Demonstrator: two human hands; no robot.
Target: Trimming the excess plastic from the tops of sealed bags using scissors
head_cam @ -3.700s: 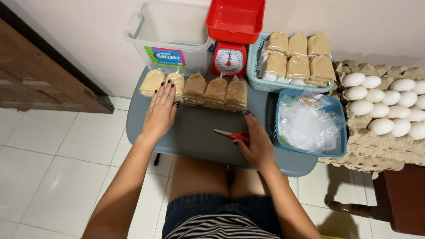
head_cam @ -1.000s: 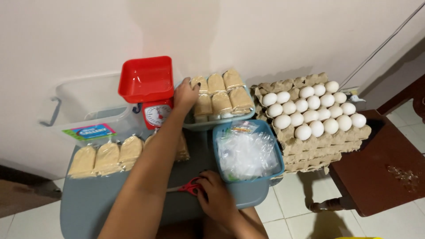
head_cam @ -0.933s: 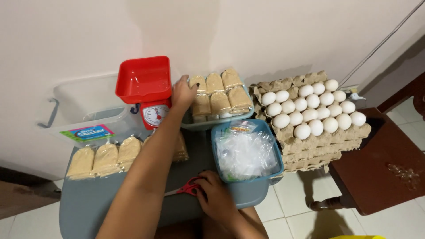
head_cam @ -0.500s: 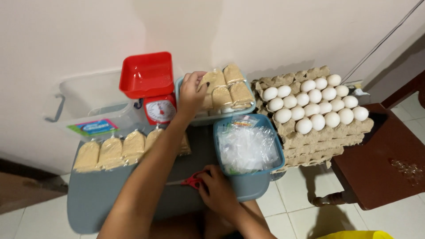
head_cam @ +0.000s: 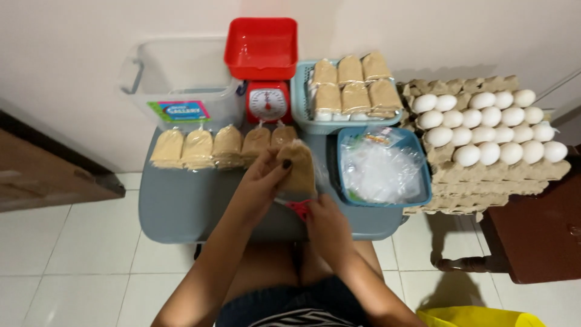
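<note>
My left hand (head_cam: 266,178) holds a clear bag of tan powder (head_cam: 298,169) upright above the grey table (head_cam: 181,206), near its middle. My right hand (head_cam: 325,218) is just below the bag, closed on red-handled scissors (head_cam: 299,208) that are mostly hidden by the fingers. A row of several filled tan bags (head_cam: 218,147) lies along the table's back edge, to the left of the held bag. A light blue basket (head_cam: 302,115) behind holds more filled tan bags (head_cam: 351,85).
A red kitchen scale (head_cam: 265,72) with a red tray stands at the back centre. A clear plastic bin (head_cam: 181,79) is at the back left. A blue tub of empty clear bags (head_cam: 382,172) sits right of my hands. Stacked egg trays with white eggs (head_cam: 490,127) rest at the right.
My left hand has come back from the blue basket with one tan bag and now holds it over the table, above my right hand. The view has tilted down.
</note>
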